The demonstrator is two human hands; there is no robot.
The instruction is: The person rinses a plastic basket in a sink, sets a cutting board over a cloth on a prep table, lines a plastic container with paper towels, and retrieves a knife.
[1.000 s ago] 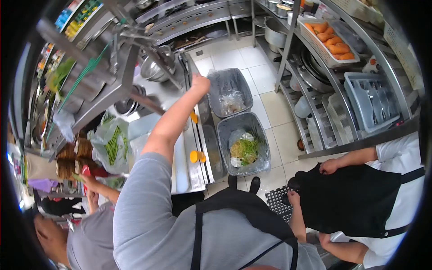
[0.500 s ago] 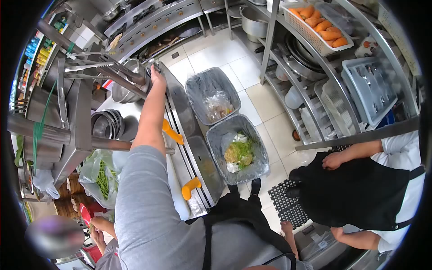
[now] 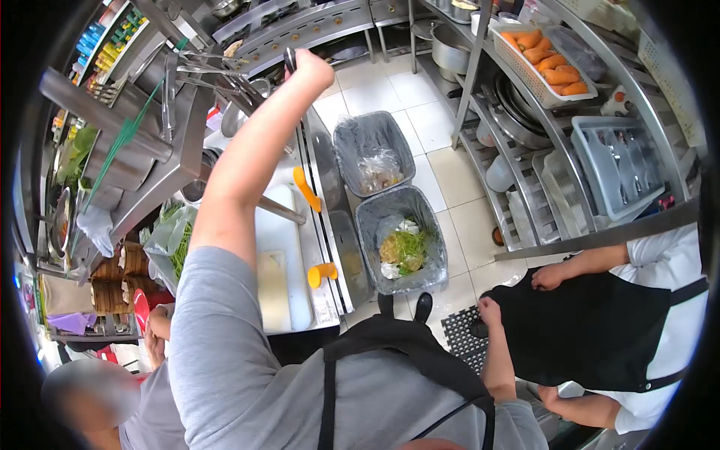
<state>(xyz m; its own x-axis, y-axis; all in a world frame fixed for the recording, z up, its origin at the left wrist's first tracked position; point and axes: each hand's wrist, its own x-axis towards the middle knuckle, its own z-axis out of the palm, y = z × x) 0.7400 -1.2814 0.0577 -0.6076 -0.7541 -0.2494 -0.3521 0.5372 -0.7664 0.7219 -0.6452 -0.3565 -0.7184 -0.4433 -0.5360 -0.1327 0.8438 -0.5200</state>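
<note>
My left arm stretches up over the counter, and my left hand (image 3: 307,69) is closed around a black-handled utensil (image 3: 290,60) whose working end I cannot make out. My right hand (image 3: 490,310) is raised at my right side with its fingers curled, beside the co-worker's black apron (image 3: 577,322); nothing shows in it. On the steel counter under my left arm lies a white cutting board (image 3: 301,296). Two yellow handles, one farther (image 3: 306,189) and one nearer (image 3: 322,274), stick out along the counter's edge.
Two lined bins stand on the floor, one with clear plastic (image 3: 375,127), one with green scraps (image 3: 401,199). A shelf rack at right holds a basket of orange vegetables (image 3: 544,60) and a cutlery tray (image 3: 619,165). Another person (image 3: 150,405) is at lower left.
My left hand has moved right and away from the metal containers, now with the black handle clearly in it. My right hand has risen from lower down. The view has shifted.
</note>
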